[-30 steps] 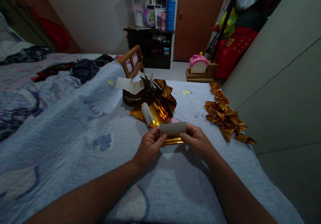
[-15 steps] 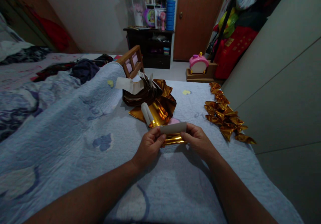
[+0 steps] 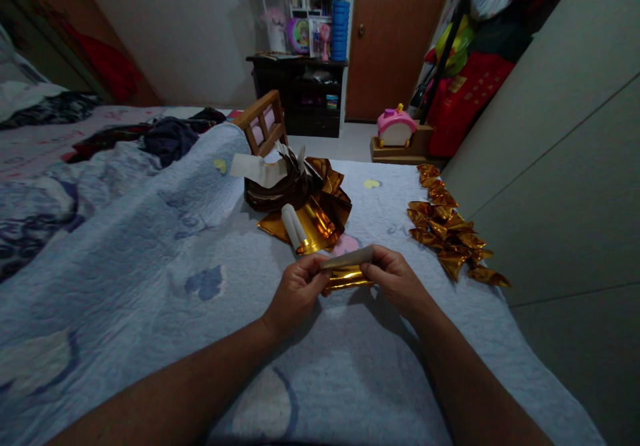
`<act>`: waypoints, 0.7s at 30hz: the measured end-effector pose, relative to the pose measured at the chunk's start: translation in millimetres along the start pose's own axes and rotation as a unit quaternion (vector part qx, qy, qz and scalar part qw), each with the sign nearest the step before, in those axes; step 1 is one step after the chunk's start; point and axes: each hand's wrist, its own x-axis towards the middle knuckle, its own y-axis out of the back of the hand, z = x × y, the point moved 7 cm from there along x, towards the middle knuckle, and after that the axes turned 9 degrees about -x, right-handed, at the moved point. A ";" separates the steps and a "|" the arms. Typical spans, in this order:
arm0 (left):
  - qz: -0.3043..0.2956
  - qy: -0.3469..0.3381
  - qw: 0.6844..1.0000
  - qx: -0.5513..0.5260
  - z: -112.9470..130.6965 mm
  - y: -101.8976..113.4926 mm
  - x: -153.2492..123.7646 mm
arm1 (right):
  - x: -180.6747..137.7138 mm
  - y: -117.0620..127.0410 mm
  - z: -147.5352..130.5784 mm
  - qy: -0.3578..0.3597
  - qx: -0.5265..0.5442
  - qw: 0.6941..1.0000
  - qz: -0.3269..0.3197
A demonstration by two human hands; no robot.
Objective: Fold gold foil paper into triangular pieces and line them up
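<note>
Both hands hold one sheet of gold foil paper [image 3: 346,277] just above the pale blue quilt [image 3: 165,259]. My left hand [image 3: 296,293] pinches its left end and my right hand [image 3: 395,278] pinches its right end. The sheet's white back is folded down toward me, nearly flat, with the gold side showing underneath. Just beyond it lies a loose pile of gold foil sheets [image 3: 305,203], some curled with white backs up. A row of folded gold paper pieces [image 3: 447,229] lies to the right, near the grey wall panel.
A small wooden chair back [image 3: 263,121] stands past the pile at the bed's edge. Crumpled dark clothes [image 3: 165,136] lie on the bed at far left. A pink toy house [image 3: 396,126] sits on the floor beyond, before a brown door [image 3: 393,39] and dark shelf [image 3: 300,93].
The white flap of the sheet, upright a second ago, has been folded down toward me and now lies almost flat over the gold half. Both hands stayed in place.
</note>
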 end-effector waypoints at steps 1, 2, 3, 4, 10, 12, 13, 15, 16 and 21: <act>0.000 0.002 1.000 -0.002 -0.6 -0.3 0.2 | 0.0 0.0 -0.2 0.000 0.002 1.000 0.000; 0.002 0.004 1.000 -0.005 -1.5 -0.4 0.4 | 0.1 -0.2 -0.4 0.000 0.003 1.000 0.000; 0.004 0.006 1.000 -0.007 -2.3 -0.4 0.6 | 0.3 -0.4 -0.7 0.001 0.004 1.000 0.000; 0.006 0.008 1.000 -0.009 -2.9 -0.4 0.6 | 0.6 -0.9 -0.9 0.003 0.004 1.000 -0.003; -0.007 0.004 1.000 -0.005 -2.5 -4.0 0.6 | 3.7 -3.2 5.7 -0.002 -0.007 1.000 -0.017; -0.023 0.004 1.000 0.005 -3.8 -5.3 0.5 | 4.3 -1.9 8.2 -0.003 -0.021 1.000 -0.012; -0.031 0.004 0.999 0.016 -5.2 -5.5 0.4 | 4.5 -0.5 8.9 -0.003 -0.035 0.999 -0.005; -0.038 0.003 0.998 0.057 -8.8 -3.7 0.4 | 4.5 3.1 9.5 -0.005 -0.071 0.997 0.014; -0.033 -0.001 0.996 0.083 -10.4 -1.7 0.4 | 4.5 4.4 9.6 -0.007 -0.090 0.996 0.021; -0.039 -0.013 0.990 0.134 -14.4 1.1 0.9 | 4.6 5.4 11.5 -0.012 -0.146 0.989 0.026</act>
